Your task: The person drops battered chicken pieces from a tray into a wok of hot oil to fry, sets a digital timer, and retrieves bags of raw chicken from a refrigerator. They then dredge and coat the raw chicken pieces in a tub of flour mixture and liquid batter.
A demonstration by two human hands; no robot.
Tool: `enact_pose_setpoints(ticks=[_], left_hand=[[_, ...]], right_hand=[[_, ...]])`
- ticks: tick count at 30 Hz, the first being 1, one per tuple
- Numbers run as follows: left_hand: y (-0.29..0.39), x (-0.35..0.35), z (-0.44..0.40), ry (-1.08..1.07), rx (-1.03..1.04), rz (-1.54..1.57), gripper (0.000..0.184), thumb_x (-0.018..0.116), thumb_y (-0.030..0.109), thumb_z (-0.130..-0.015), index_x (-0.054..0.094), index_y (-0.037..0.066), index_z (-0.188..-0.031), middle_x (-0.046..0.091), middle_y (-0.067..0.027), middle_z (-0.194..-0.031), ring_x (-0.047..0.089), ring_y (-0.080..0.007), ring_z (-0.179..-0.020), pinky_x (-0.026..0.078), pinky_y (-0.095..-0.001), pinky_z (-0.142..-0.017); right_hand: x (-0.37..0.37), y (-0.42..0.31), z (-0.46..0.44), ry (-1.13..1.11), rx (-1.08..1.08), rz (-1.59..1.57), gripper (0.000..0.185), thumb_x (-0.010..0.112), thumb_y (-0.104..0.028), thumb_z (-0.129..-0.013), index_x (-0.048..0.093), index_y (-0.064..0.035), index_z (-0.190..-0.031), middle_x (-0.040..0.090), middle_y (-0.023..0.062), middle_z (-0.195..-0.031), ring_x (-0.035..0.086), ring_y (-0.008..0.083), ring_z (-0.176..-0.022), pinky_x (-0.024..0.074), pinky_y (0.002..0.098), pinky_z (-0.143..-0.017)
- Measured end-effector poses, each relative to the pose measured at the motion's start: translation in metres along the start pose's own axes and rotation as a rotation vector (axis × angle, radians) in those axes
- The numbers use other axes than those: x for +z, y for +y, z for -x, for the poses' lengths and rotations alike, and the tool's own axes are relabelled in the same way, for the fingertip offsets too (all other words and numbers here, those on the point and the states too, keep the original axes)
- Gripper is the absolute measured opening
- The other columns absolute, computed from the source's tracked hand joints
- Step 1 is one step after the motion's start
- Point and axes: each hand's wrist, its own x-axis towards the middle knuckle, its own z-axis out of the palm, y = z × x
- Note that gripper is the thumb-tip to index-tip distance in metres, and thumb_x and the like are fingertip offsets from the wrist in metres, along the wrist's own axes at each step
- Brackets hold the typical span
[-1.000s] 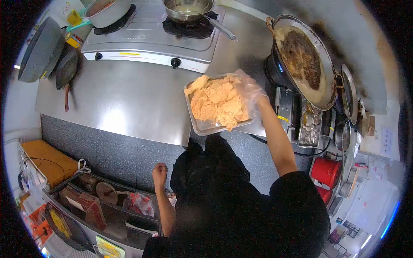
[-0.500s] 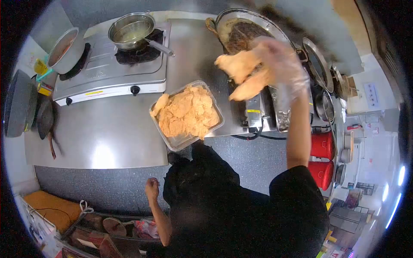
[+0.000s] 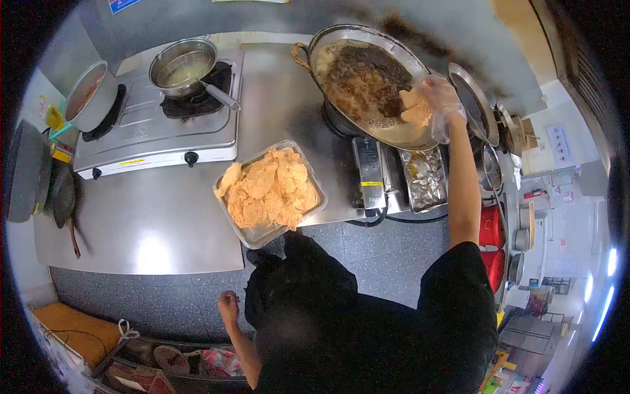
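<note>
My right hand (image 3: 441,100), in a clear plastic glove, is closed on a piece of breaded meat (image 3: 416,108) at the right side of the wide wok (image 3: 314,56). Bubbling dark oil fills the wok, and the piece hangs low over its surface. On the counter's front edge sits a clear plastic tray (image 3: 316,205) heaped with breaded meat (image 3: 269,190). My bare left hand (image 3: 228,306) hangs low beside my body over the floor, its fingers curled in and nothing visible in them.
Left of the tray, a two-burner gas stove (image 3: 138,148) carries a pot with a strainer (image 3: 184,65) and a grey pot (image 3: 88,98). A foil-lined tray (image 3: 425,177) and a control box (image 3: 369,172) lie in front of the wok. Lids (image 3: 474,105) lean at right.
My right hand has moved down and slightly right, from above the wok's front to its right side. It held larger breaded pieces before; less shows in it now. My left hand stays low.
</note>
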Motion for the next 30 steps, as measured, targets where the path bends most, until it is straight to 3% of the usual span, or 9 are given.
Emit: enact_pose_setpoints(ticks=[7, 12, 14, 15, 17, 20, 23, 25, 30], left_hand=[[0.006, -0.004, 0.008, -0.029, -0.031, -0.071, 0.014, 0.055, 0.016, -0.087, 0.058, 0.002, -0.090, 0.065, -0.0131, -0.070, 0.065, -0.0207, -0.066, 0.049, -0.0312, -0.063], [0.020, 0.000, -0.003, -0.057, -0.063, -0.096, 0.017, 0.053, 0.017, -0.089, 0.058, 0.001, -0.091, 0.065, -0.0130, -0.070, 0.064, -0.0207, -0.066, 0.049, -0.0331, -0.064], [0.028, 0.003, -0.007, -0.061, 0.015, -0.169, 0.017, 0.052, 0.016, -0.089, 0.059, 0.000, -0.091, 0.065, -0.0126, -0.071, 0.064, -0.0207, -0.066, 0.049, -0.0334, -0.063], [0.029, -0.001, -0.004, -0.057, 0.043, -0.212, 0.018, 0.052, 0.016, -0.089, 0.059, 0.000, -0.091, 0.065, -0.0124, -0.071, 0.064, -0.0208, -0.065, 0.049, -0.0335, -0.063], [0.024, -0.001, 0.000, -0.038, -0.018, -0.131, 0.020, 0.053, 0.018, -0.089, 0.059, -0.001, -0.092, 0.065, -0.0121, -0.073, 0.064, -0.0212, -0.067, 0.049, -0.0332, -0.064], [-0.001, 0.001, 0.002, -0.015, -0.067, -0.099, 0.020, 0.054, 0.019, -0.088, 0.060, 0.000, -0.091, 0.065, -0.0103, -0.072, 0.063, -0.0201, -0.067, 0.049, -0.0326, -0.063], [-0.016, -0.005, 0.008, -0.032, -0.122, -0.125, 0.019, 0.054, 0.020, -0.088, 0.061, 0.002, -0.091, 0.065, -0.0095, -0.071, 0.063, -0.0193, -0.066, 0.049, -0.0323, -0.063], [-0.026, -0.010, 0.012, -0.041, -0.145, -0.119, 0.019, 0.055, 0.020, -0.087, 0.061, 0.003, -0.091, 0.065, -0.0089, -0.070, 0.063, -0.0191, -0.066, 0.049, -0.0320, -0.063], [-0.049, -0.034, 0.019, -0.046, -0.198, -0.029, 0.018, 0.056, 0.019, -0.087, 0.060, 0.002, -0.091, 0.064, -0.0089, -0.072, 0.063, -0.0177, -0.067, 0.049, -0.0303, -0.062]], right_hand=[[0.056, 0.044, -0.005, -0.083, -0.057, -0.215, 0.044, 0.073, -0.027, -0.076, 0.060, -0.0098, -0.114, 0.064, 0.0089, -0.106, 0.060, 0.0168, -0.097, 0.0455, 0.0320, -0.087], [0.040, 0.043, -0.020, -0.212, -0.187, 0.442, 0.038, 0.054, -0.036, -0.087, 0.059, -0.0147, -0.118, 0.061, 0.0104, -0.114, 0.058, 0.0308, -0.105, 0.0443, 0.0390, -0.093], [0.001, -0.011, 0.008, 0.031, -0.045, 0.431, 0.029, 0.046, -0.031, -0.090, 0.064, -0.0097, -0.098, 0.064, 0.0176, -0.096, 0.062, 0.0346, -0.092, 0.0495, 0.0443, -0.079], [-0.015, -0.024, 0.027, 0.106, -0.313, 0.362, 0.028, 0.048, -0.028, -0.089, 0.064, -0.0088, -0.102, 0.063, 0.0183, -0.099, 0.061, 0.0343, -0.093, 0.0492, 0.0424, -0.081], [-0.045, -0.122, 0.093, 0.089, -0.051, 0.020, 0.030, 0.052, -0.023, -0.089, 0.060, -0.0072, -0.113, 0.062, 0.0183, -0.105, 0.061, 0.0286, -0.098, 0.0474, 0.0353, -0.087], [0.036, -0.147, 0.147, -0.015, -0.210, -0.382, 0.025, 0.054, -0.022, -0.089, 0.063, -0.0061, -0.106, 0.065, 0.0147, -0.101, 0.064, 0.0237, -0.095, 0.0493, 0.0340, -0.085], [0.138, -0.187, 0.220, -0.509, -0.130, -0.378, 0.035, 0.061, -0.037, -0.082, 0.064, -0.0112, -0.105, 0.064, 0.0122, -0.106, 0.062, 0.0292, -0.097, 0.0496, 0.0367, -0.084], [0.199, -0.209, 0.257, -0.493, 0.000, -0.186, 0.042, 0.062, -0.035, -0.081, 0.055, -0.0162, -0.118, 0.057, 0.0127, -0.118, 0.055, 0.0256, -0.106, 0.0465, 0.0354, -0.088], [0.247, -0.221, 0.261, -0.524, -0.473, -0.038, 0.039, 0.057, -0.033, -0.082, 0.055, -0.0091, -0.112, 0.057, 0.0129, -0.113, 0.053, 0.0279, -0.106, 0.0440, 0.0409, -0.090]])
